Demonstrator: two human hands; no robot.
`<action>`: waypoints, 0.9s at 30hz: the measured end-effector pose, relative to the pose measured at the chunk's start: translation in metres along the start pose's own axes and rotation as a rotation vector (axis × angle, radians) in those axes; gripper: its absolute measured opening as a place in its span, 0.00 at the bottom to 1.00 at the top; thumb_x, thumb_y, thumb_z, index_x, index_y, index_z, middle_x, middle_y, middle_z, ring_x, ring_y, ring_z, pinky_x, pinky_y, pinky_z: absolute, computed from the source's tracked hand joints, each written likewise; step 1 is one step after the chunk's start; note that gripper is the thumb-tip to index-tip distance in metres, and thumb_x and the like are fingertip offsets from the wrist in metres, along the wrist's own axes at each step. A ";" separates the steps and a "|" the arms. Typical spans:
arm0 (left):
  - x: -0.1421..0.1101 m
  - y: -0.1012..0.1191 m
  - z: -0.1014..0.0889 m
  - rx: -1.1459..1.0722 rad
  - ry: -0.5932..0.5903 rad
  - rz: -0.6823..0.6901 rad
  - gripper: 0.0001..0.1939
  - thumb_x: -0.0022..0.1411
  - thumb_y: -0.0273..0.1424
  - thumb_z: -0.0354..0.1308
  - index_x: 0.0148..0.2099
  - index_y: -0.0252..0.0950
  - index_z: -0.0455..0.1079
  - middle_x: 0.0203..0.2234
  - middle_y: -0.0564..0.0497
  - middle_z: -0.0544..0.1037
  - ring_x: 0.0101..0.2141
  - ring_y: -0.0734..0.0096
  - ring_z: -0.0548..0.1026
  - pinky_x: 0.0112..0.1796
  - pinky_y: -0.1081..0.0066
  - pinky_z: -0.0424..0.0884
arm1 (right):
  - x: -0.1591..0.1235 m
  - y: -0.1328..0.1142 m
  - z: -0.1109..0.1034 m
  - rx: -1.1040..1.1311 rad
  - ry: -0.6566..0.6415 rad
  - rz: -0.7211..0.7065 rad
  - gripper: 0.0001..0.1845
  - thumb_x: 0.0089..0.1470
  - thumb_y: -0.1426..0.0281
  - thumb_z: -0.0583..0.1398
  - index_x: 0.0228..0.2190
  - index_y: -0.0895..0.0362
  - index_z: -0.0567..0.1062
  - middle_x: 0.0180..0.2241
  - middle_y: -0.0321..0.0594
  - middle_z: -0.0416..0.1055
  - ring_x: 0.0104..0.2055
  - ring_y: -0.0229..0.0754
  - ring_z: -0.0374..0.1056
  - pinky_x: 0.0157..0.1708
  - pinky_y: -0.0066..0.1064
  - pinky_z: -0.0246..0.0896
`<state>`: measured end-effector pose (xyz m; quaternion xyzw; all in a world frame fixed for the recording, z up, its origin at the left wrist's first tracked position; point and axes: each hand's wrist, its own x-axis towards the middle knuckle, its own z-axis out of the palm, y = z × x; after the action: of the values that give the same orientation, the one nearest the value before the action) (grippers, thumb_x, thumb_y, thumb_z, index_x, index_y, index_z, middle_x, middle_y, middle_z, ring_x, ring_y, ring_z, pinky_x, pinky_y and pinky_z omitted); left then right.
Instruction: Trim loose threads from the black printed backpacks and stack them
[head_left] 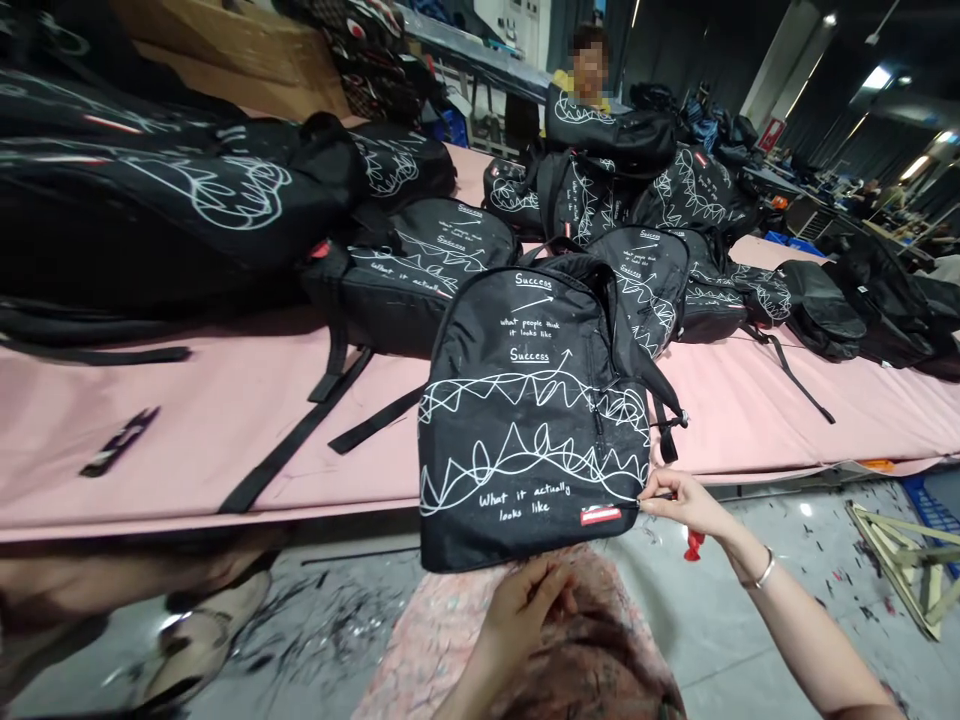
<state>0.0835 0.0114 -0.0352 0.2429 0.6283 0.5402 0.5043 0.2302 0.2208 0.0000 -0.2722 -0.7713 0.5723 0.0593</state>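
A black backpack [487,420] with white scribbled lines and "Success" lettering stands tilted at the table's front edge, its printed front facing me. My right hand [679,503] is closed in a pinch at its lower right edge, near the red and white label [601,515]. Between those fingers is a small dark thing, too small to name. A bit of red material [694,544] hangs just below that hand. My left hand [534,592] is below the bag's bottom edge, over my lap, with fingers curled together. What it holds, if anything, is hidden.
More black printed backpacks [247,200] lie along the pink-covered table [187,430], with loose straps spread forward. A small dark tool [120,440] lies at the left. Across the table is another person [589,75]. A pale frame [900,565] stands on the littered floor at right.
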 end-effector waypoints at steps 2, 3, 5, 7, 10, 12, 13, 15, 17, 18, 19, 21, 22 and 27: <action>0.000 0.002 -0.001 -0.018 0.026 -0.003 0.19 0.50 0.48 0.53 0.22 0.37 0.68 0.15 0.53 0.71 0.20 0.70 0.68 0.24 0.72 0.63 | 0.000 -0.001 0.000 -0.018 0.010 -0.016 0.12 0.46 0.62 0.63 0.26 0.59 0.73 0.26 0.35 0.68 0.28 0.35 0.63 0.27 0.26 0.58; 0.000 0.003 -0.001 -0.027 0.038 -0.002 0.20 0.50 0.49 0.53 0.22 0.36 0.68 0.15 0.53 0.71 0.20 0.71 0.68 0.24 0.72 0.63 | 0.000 -0.001 -0.001 -0.022 0.016 -0.023 0.12 0.46 0.62 0.63 0.26 0.59 0.73 0.26 0.35 0.68 0.28 0.35 0.63 0.28 0.27 0.58; -0.001 0.004 -0.002 -0.056 0.050 -0.012 0.20 0.49 0.49 0.54 0.22 0.36 0.68 0.15 0.53 0.71 0.20 0.71 0.67 0.24 0.73 0.63 | -0.002 -0.002 -0.003 -0.018 0.021 -0.029 0.12 0.46 0.62 0.63 0.26 0.59 0.72 0.26 0.35 0.68 0.29 0.36 0.63 0.29 0.27 0.59; -0.002 0.004 -0.001 -0.094 0.056 -0.024 0.21 0.49 0.50 0.55 0.22 0.36 0.68 0.14 0.53 0.70 0.20 0.72 0.67 0.24 0.73 0.63 | -0.004 -0.003 -0.005 -0.014 0.019 -0.026 0.11 0.46 0.62 0.63 0.26 0.59 0.72 0.27 0.35 0.68 0.29 0.36 0.64 0.31 0.28 0.59; -0.002 0.004 -0.001 -0.125 0.059 -0.016 0.21 0.48 0.50 0.55 0.22 0.36 0.68 0.14 0.54 0.70 0.19 0.72 0.66 0.23 0.73 0.63 | -0.004 -0.005 -0.004 -0.035 0.011 -0.007 0.10 0.46 0.63 0.63 0.26 0.59 0.73 0.27 0.35 0.68 0.29 0.36 0.64 0.30 0.27 0.58; -0.003 0.003 -0.001 -0.134 0.056 -0.011 0.21 0.48 0.51 0.55 0.22 0.36 0.68 0.15 0.54 0.70 0.20 0.72 0.66 0.24 0.73 0.63 | -0.001 -0.007 -0.001 -0.052 0.003 0.010 0.10 0.46 0.64 0.63 0.26 0.59 0.73 0.26 0.34 0.68 0.28 0.35 0.63 0.29 0.26 0.57; -0.004 0.004 -0.001 -0.139 0.055 -0.012 0.22 0.48 0.51 0.55 0.23 0.36 0.68 0.15 0.54 0.70 0.20 0.72 0.67 0.24 0.73 0.64 | 0.000 -0.008 0.001 -0.060 -0.004 0.017 0.10 0.46 0.64 0.63 0.26 0.59 0.73 0.26 0.34 0.68 0.28 0.34 0.63 0.28 0.26 0.57; -0.005 0.005 -0.003 -0.155 0.062 -0.014 0.22 0.48 0.51 0.55 0.23 0.36 0.68 0.15 0.54 0.70 0.20 0.72 0.66 0.25 0.73 0.64 | 0.003 -0.012 0.004 -0.073 -0.013 0.023 0.09 0.46 0.65 0.63 0.26 0.59 0.73 0.26 0.34 0.68 0.27 0.34 0.62 0.27 0.25 0.56; -0.007 0.006 -0.005 -0.171 0.069 -0.014 0.22 0.48 0.51 0.55 0.23 0.36 0.68 0.15 0.54 0.70 0.20 0.72 0.66 0.25 0.73 0.64 | 0.005 -0.016 0.006 -0.081 -0.023 0.019 0.09 0.46 0.65 0.63 0.25 0.59 0.72 0.26 0.34 0.68 0.27 0.34 0.62 0.28 0.26 0.56; -0.007 0.006 -0.005 -0.175 0.072 -0.012 0.22 0.48 0.51 0.55 0.23 0.36 0.69 0.16 0.54 0.70 0.21 0.72 0.67 0.25 0.73 0.64 | 0.006 -0.017 0.007 -0.083 -0.028 0.016 0.09 0.47 0.65 0.63 0.25 0.59 0.72 0.26 0.34 0.68 0.27 0.34 0.62 0.28 0.26 0.56; -0.008 0.007 -0.006 -0.178 0.073 -0.010 0.22 0.48 0.51 0.55 0.23 0.36 0.69 0.16 0.54 0.70 0.21 0.72 0.67 0.25 0.73 0.64 | 0.007 -0.019 0.007 -0.086 -0.032 0.012 0.09 0.47 0.65 0.63 0.25 0.59 0.72 0.26 0.34 0.68 0.28 0.34 0.63 0.28 0.26 0.56; -0.008 0.007 -0.006 -0.182 0.078 -0.005 0.22 0.48 0.51 0.55 0.23 0.36 0.69 0.16 0.54 0.70 0.21 0.72 0.67 0.26 0.73 0.64 | 0.007 -0.021 0.008 -0.093 -0.039 0.010 0.09 0.47 0.65 0.62 0.25 0.59 0.72 0.26 0.34 0.68 0.28 0.34 0.63 0.29 0.26 0.56; -0.008 0.008 -0.006 -0.183 0.082 0.001 0.21 0.49 0.50 0.55 0.23 0.36 0.69 0.16 0.54 0.70 0.21 0.72 0.67 0.26 0.73 0.64 | 0.008 -0.022 0.008 -0.098 -0.039 0.012 0.09 0.47 0.64 0.62 0.25 0.59 0.73 0.26 0.34 0.68 0.28 0.35 0.62 0.28 0.26 0.56; -0.008 0.005 -0.005 -0.186 0.092 0.017 0.22 0.49 0.51 0.55 0.22 0.35 0.68 0.16 0.54 0.70 0.21 0.71 0.66 0.26 0.73 0.63 | 0.006 -0.017 0.011 -0.082 -0.023 0.012 0.12 0.46 0.61 0.62 0.25 0.59 0.72 0.25 0.34 0.68 0.27 0.35 0.62 0.28 0.27 0.56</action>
<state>0.0806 0.0041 -0.0285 0.1755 0.5960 0.6110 0.4905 0.2150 0.2112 0.0108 -0.2725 -0.7930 0.5437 0.0360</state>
